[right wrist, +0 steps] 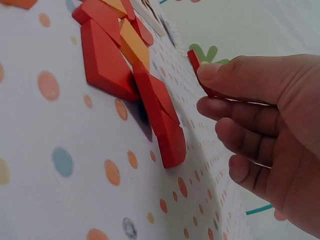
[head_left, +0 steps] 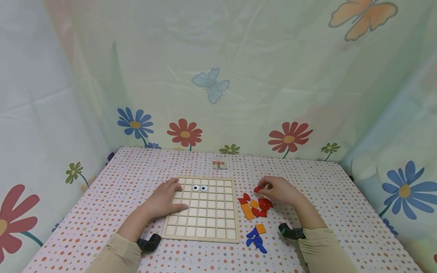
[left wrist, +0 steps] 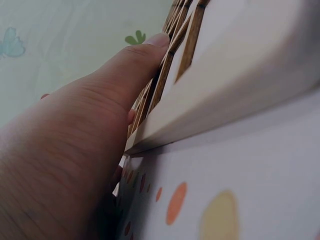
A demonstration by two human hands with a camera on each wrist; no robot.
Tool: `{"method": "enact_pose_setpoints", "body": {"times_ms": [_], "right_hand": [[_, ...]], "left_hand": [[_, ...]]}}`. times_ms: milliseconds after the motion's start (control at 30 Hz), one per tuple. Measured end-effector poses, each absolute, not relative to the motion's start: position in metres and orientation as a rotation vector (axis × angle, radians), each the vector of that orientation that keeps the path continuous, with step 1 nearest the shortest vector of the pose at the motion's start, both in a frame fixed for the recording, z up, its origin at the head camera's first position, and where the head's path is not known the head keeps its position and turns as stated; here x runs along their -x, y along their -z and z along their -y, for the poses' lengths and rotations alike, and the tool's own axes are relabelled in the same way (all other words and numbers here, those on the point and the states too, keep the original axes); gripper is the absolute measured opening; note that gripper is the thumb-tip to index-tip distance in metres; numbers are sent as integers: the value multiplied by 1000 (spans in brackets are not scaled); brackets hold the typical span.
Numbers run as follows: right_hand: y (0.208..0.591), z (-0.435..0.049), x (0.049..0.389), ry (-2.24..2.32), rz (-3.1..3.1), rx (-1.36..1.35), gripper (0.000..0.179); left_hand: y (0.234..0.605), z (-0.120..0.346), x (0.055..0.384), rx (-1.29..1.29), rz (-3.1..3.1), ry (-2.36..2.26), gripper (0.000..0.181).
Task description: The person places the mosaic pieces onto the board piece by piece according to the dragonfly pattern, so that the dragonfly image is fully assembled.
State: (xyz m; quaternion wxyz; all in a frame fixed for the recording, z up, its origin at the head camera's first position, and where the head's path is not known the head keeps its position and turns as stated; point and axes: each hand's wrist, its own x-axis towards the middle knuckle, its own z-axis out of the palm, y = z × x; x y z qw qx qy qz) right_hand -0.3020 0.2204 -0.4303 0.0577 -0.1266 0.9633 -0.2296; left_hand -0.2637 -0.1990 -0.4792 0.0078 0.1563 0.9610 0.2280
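Observation:
My left hand (head_left: 164, 199) rests along the left side of a wooden grid board (head_left: 237, 227). In the left wrist view its thumb (left wrist: 145, 52) lies over the board's raised dividers. Two round eye pieces (head_left: 199, 188) sit in cells near the board's top. To the right of the board, my right hand (head_left: 280, 189) pinches a small red piece (right wrist: 195, 62) between thumb and index finger, above the table. Just below that hand lies a loose cluster of red pieces (head_left: 264, 203), with an orange rectangle (head_left: 248, 212) beside them.
Several blue curved pieces (head_left: 256, 240) lie nearer the front, touching or close to an orange square (head_left: 261, 228). A small picture card (head_left: 219, 163) lies behind the board. The dotted tablecloth (head_left: 146, 163) reaches back to a flowered curtain (head_left: 239, 113).

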Motion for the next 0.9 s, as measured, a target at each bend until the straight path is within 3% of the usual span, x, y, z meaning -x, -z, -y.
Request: {"method": "enact_pose_setpoints", "body": {"times_ms": [367,667,900], "right_hand": [[418,-195,304,760,-2874,549,18],[401,-139,305,822,-2773,729,16],[415,-94,312,838,-2693,844,12]], "left_hand": [[481,200,264,-498,-3014,-705,65],[481,200,265,-484,-3009,-711,65],[480,200,265,-487,-3000,-721,63]]}}
